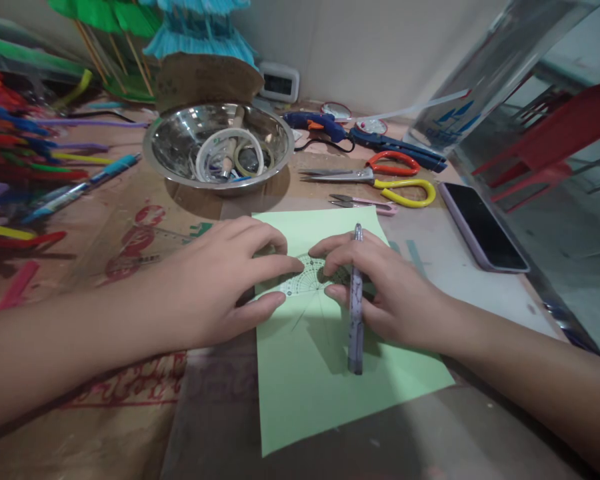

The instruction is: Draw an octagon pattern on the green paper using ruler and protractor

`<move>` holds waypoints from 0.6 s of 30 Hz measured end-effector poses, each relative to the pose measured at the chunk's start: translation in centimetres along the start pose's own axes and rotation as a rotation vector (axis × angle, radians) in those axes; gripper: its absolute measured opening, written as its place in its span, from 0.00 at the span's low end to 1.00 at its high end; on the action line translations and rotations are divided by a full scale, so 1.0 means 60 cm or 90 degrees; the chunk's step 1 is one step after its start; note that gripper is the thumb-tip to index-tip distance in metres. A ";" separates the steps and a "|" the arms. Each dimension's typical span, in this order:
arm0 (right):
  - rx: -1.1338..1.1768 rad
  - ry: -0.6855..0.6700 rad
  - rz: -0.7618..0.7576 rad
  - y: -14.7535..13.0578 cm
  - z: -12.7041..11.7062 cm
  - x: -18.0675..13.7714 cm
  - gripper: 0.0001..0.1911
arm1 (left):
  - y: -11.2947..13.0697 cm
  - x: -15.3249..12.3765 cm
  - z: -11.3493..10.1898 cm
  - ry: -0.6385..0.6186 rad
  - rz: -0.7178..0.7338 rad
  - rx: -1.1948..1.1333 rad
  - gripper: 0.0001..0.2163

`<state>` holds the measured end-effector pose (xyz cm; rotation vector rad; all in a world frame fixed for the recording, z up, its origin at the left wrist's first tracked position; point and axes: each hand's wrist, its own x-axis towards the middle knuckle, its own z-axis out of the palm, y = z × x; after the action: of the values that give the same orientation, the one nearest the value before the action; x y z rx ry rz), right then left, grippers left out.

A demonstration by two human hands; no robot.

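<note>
A pale green sheet of paper (300, 387) lies in front of me with a few thin pencil-like lines drawn on it. On its upper part is a clear protractor (310, 277), partly hidden by my fingers. At the protractor's left end rests my left hand (245, 273), its thumb and fingers apart and nothing gripped. My right hand (380, 287) holds a greyish-purple patterned pen (356, 327) against its fingers, with the pen pointing down toward me. The fingertips of that hand are at the protractor's right side.
Behind the paper stand a steel bowl (153, 150) with tape rolls inside, scissors (405, 190), small thread snips (363, 203) and a blue glue gun (315, 123). A phone (483, 227) lies at right. Pens and colourful pipe cleaners (10, 133) crowd the left. A red chair (560, 140) stands beyond.
</note>
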<state>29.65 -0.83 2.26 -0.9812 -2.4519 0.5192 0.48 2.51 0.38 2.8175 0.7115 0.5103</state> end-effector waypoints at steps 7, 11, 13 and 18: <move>-0.001 -0.003 0.003 -0.002 0.000 0.002 0.08 | 0.001 0.000 -0.001 0.000 -0.001 -0.006 0.13; 0.001 -0.003 0.001 -0.002 0.000 0.003 0.08 | 0.001 0.001 -0.002 0.002 -0.005 -0.004 0.13; 0.001 -0.007 0.005 -0.002 0.000 0.002 0.08 | 0.002 0.002 -0.002 0.001 -0.005 -0.003 0.13; -0.002 -0.008 0.007 -0.004 -0.001 0.002 0.09 | 0.001 0.001 -0.001 -0.004 -0.006 -0.001 0.13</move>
<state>29.48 -0.88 2.45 -0.9959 -2.4603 0.5265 0.54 2.48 0.50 2.8110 0.7222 0.4991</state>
